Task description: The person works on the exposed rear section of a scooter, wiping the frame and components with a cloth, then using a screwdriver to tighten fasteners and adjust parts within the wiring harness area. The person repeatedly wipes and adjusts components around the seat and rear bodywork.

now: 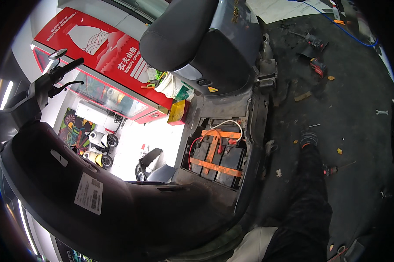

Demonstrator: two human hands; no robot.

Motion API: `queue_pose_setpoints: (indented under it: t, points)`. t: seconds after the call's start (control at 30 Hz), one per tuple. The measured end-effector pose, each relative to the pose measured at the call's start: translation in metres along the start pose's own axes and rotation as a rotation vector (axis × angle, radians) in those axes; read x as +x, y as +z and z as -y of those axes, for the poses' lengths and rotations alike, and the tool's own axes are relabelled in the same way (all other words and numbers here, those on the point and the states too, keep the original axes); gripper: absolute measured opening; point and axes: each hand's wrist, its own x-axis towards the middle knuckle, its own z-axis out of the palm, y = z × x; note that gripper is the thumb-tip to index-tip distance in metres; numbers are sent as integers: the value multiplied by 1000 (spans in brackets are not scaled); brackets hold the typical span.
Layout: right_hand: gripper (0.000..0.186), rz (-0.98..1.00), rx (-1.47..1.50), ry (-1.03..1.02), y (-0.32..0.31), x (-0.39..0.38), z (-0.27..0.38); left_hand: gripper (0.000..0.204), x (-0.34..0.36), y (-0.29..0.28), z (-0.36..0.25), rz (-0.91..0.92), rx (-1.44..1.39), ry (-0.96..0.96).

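Note:
Neither my left hand nor my right hand shows. A dark grey electric scooter fills the left and centre, with its seat at the top and its handlebar at the upper left. Its floor compartment is uncovered, showing black batteries under orange straps, with red and white wires over them. My dark-clad leg stretches along the scooter's right side, the shoe beside it on the dark floor. A pale grey piece of fabric is at the bottom edge.
Power tools lie at upper right, near a blue hose. A drill, a wrench and scraps are on the floor. Beyond the scooter stand a red display cooler, a yellow bin and small scooters.

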Motion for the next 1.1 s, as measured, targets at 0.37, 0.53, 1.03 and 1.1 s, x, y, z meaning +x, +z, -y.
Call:
queue_pose_setpoints:
  t: [0.37,0.53,1.03,1.1]
  points:
    - [39,-216,20,-70,35,-57,-7,36,-28,14,11,-9,-47,31]
    - [42,-758,346,-247,33,-119,-9,34,-36,25,16,-60,-87,73]
    - [22,-840,564,-272,-40,-377,-8,51,-10,-5,-21,-509,283,383]
    - [17,-788,886,-294,-52,-417,-5,49,-19,-14,-27,-589,315,468]
